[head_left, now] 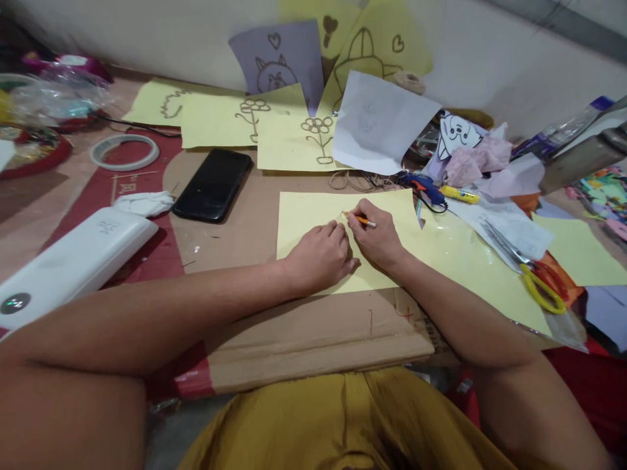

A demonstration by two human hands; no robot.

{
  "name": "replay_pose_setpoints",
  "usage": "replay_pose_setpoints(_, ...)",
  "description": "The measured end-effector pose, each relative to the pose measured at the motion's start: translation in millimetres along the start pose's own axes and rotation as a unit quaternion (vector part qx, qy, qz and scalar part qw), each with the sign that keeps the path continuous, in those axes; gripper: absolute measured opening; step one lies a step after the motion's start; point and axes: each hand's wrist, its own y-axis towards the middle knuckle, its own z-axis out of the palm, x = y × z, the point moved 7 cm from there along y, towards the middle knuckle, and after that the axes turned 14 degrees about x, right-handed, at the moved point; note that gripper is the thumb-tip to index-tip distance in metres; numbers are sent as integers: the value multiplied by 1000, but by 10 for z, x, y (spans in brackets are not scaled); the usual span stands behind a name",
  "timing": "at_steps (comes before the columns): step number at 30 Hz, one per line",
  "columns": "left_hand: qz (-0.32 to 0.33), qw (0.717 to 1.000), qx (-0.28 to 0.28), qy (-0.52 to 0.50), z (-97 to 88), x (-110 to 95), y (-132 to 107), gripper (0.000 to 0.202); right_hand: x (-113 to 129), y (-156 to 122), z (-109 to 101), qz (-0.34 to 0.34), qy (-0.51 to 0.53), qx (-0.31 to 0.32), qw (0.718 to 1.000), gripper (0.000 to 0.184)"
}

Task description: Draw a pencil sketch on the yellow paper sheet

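Observation:
A sheet of yellow paper lies on the cardboard in front of me. My right hand is closed around a short orange pencil with a pale eraser end, its tip touching the sheet's upper middle. Beside it, my left hand lies on the same paper, palm down with the fingers slightly bent, and holds nothing. Its fingertips are close to the pencil tip. Any mark under the tip is too faint to make out.
A black phone, a tape roll and a white power bank lie to the left. Flower drawings stand behind. At right are scissors, a blue glue gun and a yellow glue stick.

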Motion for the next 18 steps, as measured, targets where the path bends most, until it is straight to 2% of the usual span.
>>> replay_pose_setpoints(9, 1, 1000, 19, -4, -17, -8, 3, 48, -65, -52, -68, 2, 64, -57, 996, 16)
replay_pose_setpoints(18, -2, 999, 42, -8, -10, -6, 14, 50, -28, -27, -41, 15, 25, -25, 999, 20)
